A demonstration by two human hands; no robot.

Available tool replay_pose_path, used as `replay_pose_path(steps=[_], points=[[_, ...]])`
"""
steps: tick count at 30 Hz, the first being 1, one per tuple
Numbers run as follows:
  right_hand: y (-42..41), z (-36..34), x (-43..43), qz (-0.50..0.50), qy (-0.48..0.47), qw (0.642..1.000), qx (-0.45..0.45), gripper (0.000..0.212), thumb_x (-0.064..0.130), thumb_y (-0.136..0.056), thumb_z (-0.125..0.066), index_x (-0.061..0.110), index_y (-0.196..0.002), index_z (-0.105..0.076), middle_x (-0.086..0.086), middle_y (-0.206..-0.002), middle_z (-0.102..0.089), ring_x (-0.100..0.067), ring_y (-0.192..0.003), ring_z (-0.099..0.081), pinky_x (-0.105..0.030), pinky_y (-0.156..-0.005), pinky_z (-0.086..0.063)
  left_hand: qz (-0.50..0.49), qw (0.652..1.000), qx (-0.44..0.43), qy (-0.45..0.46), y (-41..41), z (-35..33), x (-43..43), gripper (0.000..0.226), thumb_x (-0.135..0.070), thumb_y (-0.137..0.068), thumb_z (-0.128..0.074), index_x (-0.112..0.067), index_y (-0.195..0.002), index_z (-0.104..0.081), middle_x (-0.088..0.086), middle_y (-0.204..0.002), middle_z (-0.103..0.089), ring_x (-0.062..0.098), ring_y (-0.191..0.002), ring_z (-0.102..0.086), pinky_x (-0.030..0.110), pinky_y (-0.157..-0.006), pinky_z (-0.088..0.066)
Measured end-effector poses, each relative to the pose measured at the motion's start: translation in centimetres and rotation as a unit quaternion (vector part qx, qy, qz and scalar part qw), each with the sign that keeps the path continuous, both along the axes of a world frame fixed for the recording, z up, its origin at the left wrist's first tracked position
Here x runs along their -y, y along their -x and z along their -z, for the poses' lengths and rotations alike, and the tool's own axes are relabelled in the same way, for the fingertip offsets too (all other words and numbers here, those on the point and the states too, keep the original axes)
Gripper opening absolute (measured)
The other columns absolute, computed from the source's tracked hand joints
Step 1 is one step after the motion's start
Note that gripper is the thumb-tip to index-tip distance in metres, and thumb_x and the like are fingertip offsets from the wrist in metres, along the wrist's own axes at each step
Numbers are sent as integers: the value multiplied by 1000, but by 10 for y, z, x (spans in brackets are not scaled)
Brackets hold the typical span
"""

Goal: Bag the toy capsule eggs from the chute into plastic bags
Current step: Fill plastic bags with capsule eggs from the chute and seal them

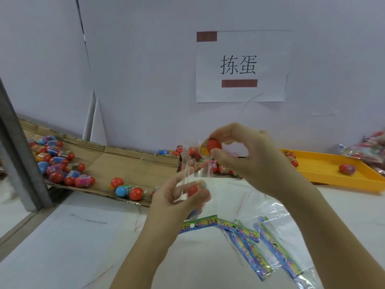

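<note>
Our right grip pinches a red egg just above the mouth of the bag, the egg's long axis sideways. Our left grip holds the bag upright, a second egg inside.

Reaches both bare forearms up and forward. Grips a clear bag in the left hand, thumb and curled fingers round it. Pinches a red egg between thumb and fingertips of the right hand, held just above and right of the left.
</note>
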State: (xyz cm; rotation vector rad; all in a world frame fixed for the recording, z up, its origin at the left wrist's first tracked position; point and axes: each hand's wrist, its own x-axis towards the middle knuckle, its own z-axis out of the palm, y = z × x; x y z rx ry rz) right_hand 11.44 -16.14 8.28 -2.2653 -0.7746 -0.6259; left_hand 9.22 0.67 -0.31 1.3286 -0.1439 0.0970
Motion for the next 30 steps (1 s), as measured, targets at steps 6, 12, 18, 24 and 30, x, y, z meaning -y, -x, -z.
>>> replay_pose_path(steps=[6, 12, 18, 24, 30], points=[[3, 0, -2, 29, 178, 984, 10, 44, 66, -79, -33, 46, -107, -62, 19, -131, -32, 9, -110, -11, -17, -87, -3, 23, 996, 28, -81, 2, 5, 3, 56, -29, -61, -81, -20, -114, -66, 1, -101, -75, 24, -85, -73, 19, -65, -55], [-1, 8, -7, 23, 240, 969, -55, 51, 63, -89, -22, 37, -85, -66, 18, -149, -20, 8, -124, -1, -28, -98, 4, 35, 995, 34, -91, 4, 4, 5, 46, -32, -65, -78, -23, -109, -69, 0, -93, -75, 21, -80, -74, 20, -64, -55], [-16, 19, -11, -53, -45, 996, -61, 30, 53, -97, -25, 62, -110, -51, 22, -149, -24, 4, -135, -13, -32, -110, -14, -27, 999, -4, 18, 5, -2, 3, 28, -38, -56, -76, -30, -83, -77, 3, -81, -77, 16, -69, -74, 20, -55, -55], [-69, 90, -23, 74, 85, 971, -211, 63, 26, -95, -54, 43, -147, -22, 2, -156, -21, -25, -144, -16, -48, -116, -19, -59, 996, -8, 73, 3, -6, -1, 27, -38, -51, -75, -35, -77, -78, 4, -84, -77, 19, -74, -74, 25, -55, -58], [-77, 132, -36, 136, 194, 958, -162, 43, 14, -91, -60, 28, -130, -49, -2, -123, -47, -19, -108, -49, -29, -89, -42, -77, 995, -16, 53, 1, -3, -2, 41, -40, -47, -77, -29, -86, -77, 3, -90, -77, 19, -79, -74, 31, -66, -58]])
